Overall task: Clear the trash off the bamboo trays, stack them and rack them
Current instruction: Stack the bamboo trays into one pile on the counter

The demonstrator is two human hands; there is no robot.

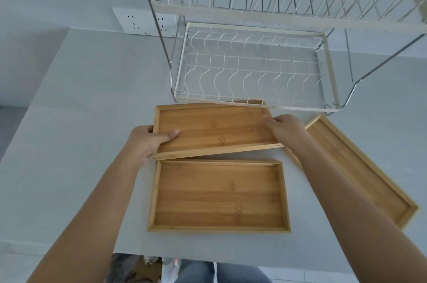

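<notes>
Three empty bamboo trays show, with no trash on them. I hold the far tray lifted and tilted, my left hand gripping its left edge with the thumb inside, my right hand gripping its right edge. Behind it peeks the rim of another tray, partly under the rack. A second tray lies flat on the table just below the held one. The third tray lies angled at the right, partly hidden by my right forearm.
A white two-tier wire dish rack stands behind the trays, its lower basket empty, upper tier with slots. Cloths hang above. A wall socket sits at the back left. The grey table ends near my legs.
</notes>
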